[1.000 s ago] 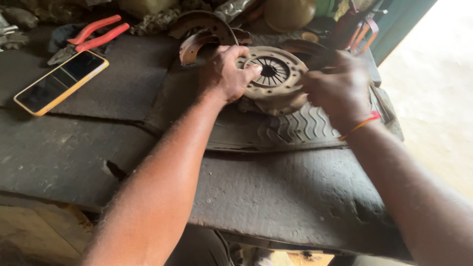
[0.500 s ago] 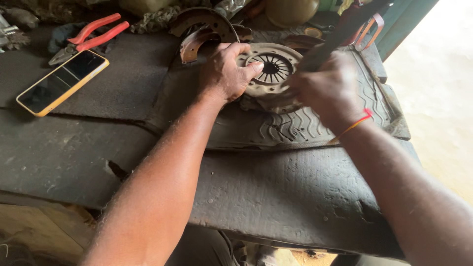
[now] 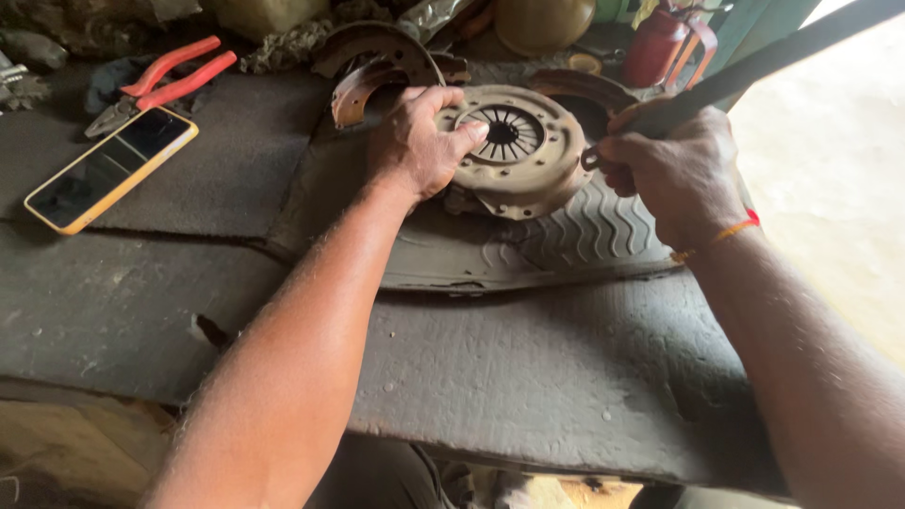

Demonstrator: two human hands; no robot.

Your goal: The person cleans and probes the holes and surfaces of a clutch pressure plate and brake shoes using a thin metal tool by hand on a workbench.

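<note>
Fingers of the left hand (image 3: pixel 415 146) pressed the near-left rim of the round rusty clutch plate (image 3: pixel 520 146), steadying it flat on the ribbed rubber mat (image 3: pixel 584 236). Just right of that grip, the right hand (image 3: pixel 674 174) was closed around a long dark bar (image 3: pixel 754 66) slanting up and away, its lower end at the plate's right edge.

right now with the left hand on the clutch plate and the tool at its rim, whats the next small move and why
Probably press down harder with the left hand before levering. It lies on the left edge of the rusty clutch pressure plate, which sits tilted on a ribbed rubber mat. The right hand grips a long dark bar whose end meets the plate's right rim, so a pull could shift the plate.
</note>
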